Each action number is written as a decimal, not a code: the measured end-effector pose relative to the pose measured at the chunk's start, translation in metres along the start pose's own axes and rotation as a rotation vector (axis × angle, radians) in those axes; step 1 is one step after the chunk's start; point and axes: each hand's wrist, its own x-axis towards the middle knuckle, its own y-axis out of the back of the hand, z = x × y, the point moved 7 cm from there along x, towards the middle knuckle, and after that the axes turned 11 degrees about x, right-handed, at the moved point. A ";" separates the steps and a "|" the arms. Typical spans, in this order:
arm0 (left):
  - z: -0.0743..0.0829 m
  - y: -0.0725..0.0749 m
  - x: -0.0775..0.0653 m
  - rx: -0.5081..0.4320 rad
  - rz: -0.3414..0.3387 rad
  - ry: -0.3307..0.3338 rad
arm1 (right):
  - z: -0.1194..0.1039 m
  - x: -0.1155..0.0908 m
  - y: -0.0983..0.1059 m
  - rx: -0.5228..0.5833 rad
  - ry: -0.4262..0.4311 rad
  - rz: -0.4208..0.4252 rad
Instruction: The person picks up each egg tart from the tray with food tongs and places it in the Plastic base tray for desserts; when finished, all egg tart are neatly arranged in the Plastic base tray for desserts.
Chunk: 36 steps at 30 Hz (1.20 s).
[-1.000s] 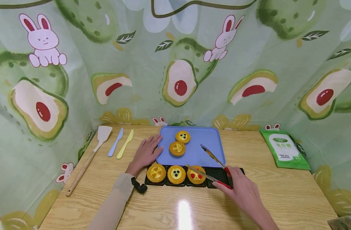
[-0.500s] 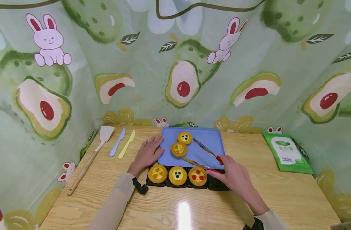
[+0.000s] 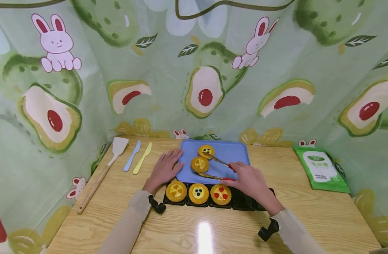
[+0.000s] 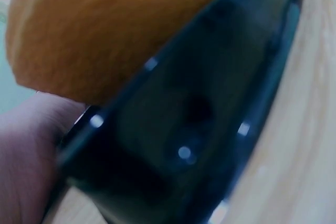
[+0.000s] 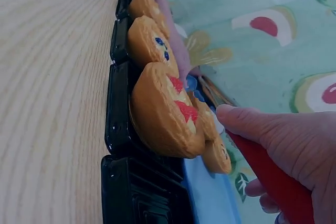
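Note:
My right hand [image 3: 249, 181] holds red-handled metal tongs [image 3: 220, 162], spread apart over the blue tray [image 3: 233, 153]. One tong tip overlaps a blueberry-topped tart [image 3: 206, 147]; the other lies by the near side of a tart with yellow wedge pieces [image 3: 199, 163]. Whether the tips touch either tart, I cannot tell. In the right wrist view the thumb lies along the red handle [image 5: 273, 177]. My left hand [image 3: 163, 169] rests with fingers extended at the blue tray's left edge. Beneath that wrist, the left wrist view shows a blurred tart [image 4: 115, 30] and black plastic [image 4: 173, 114].
In front of the blue tray lies a black compartment tray [image 3: 243, 203] holding a yellow-wedge tart [image 3: 176, 191], a blueberry tart [image 3: 198, 193] and a strawberry tart [image 3: 220, 194]. A spatula [image 3: 118, 146], blue knife [image 3: 132, 155] and yellow knife [image 3: 142, 158] lie left; a green packet [image 3: 321, 168] lies right.
My right hand has carried the spread tongs leftward and away from me, from above the black tray to the two tarts on the blue tray. The left hand stays put.

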 end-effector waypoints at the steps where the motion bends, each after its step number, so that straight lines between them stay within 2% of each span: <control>1: 0.000 0.001 0.000 0.000 0.000 -0.002 | 0.000 0.002 -0.002 0.002 0.000 -0.011; 9: 0.004 0.004 0.000 -0.006 -0.001 -0.014 | 0.003 0.013 -0.015 0.001 0.008 -0.044; 21: 0.001 0.005 0.001 0.000 0.009 -0.009 | 0.002 0.017 -0.015 -0.010 0.069 -0.023; 27: 0.000 0.003 0.001 0.000 0.002 -0.012 | 0.004 0.016 -0.019 0.007 0.055 -0.055; 36: -0.001 0.000 0.001 0.018 -0.018 0.003 | 0.003 0.018 -0.026 -0.023 0.095 -0.040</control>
